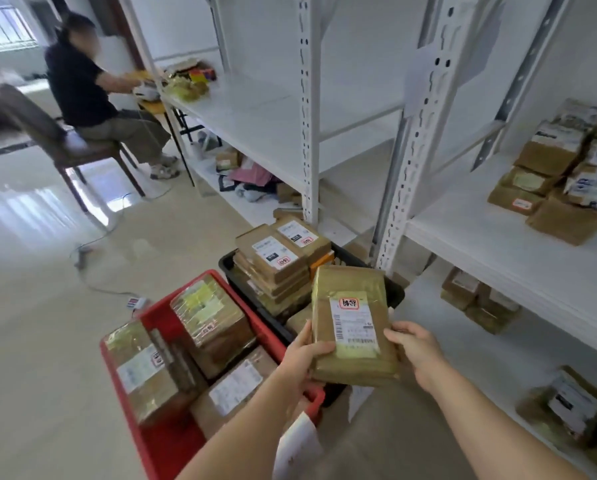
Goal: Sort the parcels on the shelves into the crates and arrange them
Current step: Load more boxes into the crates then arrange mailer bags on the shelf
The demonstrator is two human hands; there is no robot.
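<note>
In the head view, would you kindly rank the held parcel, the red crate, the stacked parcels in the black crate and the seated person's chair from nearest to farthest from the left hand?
From the left hand:
1. Held parcel, in its grip.
2. Red crate, just below and left.
3. Stacked parcels, beyond, in the black crate.
4. Chair, far left, across the floor.

Bright, even daylight comes from the window (2,27) at the top left corner and glares on the glossy floor (30,209). The wide lens bends the shelf posts (309,109); edges look soft and blurred.
</note>
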